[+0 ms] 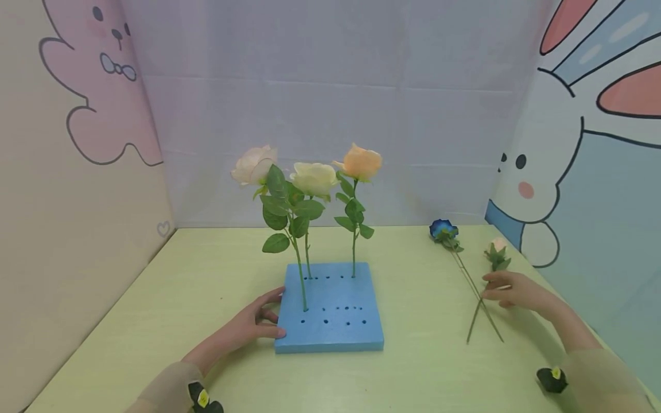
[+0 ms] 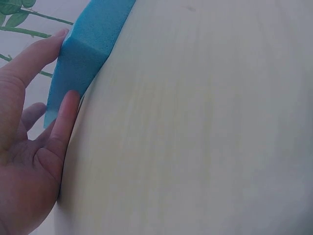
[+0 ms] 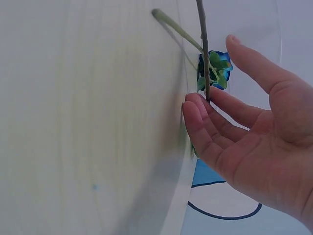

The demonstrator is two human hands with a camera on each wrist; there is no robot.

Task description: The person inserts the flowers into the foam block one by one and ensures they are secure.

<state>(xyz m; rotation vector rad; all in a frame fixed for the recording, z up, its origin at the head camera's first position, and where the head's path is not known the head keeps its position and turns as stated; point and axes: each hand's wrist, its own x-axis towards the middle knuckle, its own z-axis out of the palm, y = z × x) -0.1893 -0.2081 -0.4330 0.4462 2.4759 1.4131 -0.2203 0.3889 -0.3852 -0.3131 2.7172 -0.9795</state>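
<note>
A blue foam block [image 1: 338, 335] with rows of holes lies mid-table. In it stand a pale pink rose [image 1: 254, 165], a cream rose [image 1: 314, 179] and a peach rose [image 1: 362, 163]. At its left edge is my left hand [image 1: 253, 321], thumb near the front corner and fingers along the side; in the left wrist view the fingers [image 2: 66, 117] touch the foam [image 2: 88, 54]. My right hand [image 1: 521, 293] reaches over a light pink rose [image 1: 498, 252] lying on the table. In the right wrist view its fingertips meet a stem [image 3: 204, 34], the thumb spread apart.
A blue rose [image 1: 444, 230] lies on the right of the table [image 1: 413, 367], its stem crossing the pink rose's stem. A pale cloth wall [image 1: 320, 115] closes off the back. Side panels with a pink cartoon animal [image 1: 98, 74] and a white rabbit [image 1: 542, 149] flank the table.
</note>
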